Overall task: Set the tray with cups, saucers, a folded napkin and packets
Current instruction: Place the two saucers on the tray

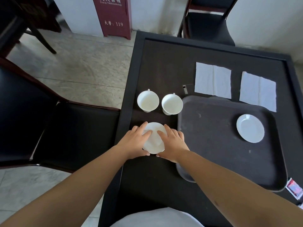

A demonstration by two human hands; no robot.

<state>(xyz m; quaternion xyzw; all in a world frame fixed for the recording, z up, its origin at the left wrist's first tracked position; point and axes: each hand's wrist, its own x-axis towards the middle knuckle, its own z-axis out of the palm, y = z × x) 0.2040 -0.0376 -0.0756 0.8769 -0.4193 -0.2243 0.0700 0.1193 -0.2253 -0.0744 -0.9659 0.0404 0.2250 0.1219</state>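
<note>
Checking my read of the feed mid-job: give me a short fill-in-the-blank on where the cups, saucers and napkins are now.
The tray holds exactly one ____.
Both hands, left and right, rest on the second saucer, which sits on the ____.
The two cups stand to the ____ of the tray.
The number of napkins lying unfolded is ____.

Missing words: saucer; table; left; two

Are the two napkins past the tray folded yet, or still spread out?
Spread out. Both napkins lie flat as single open sheets on the table, showing only crease lines, beyond the tray.
</note>
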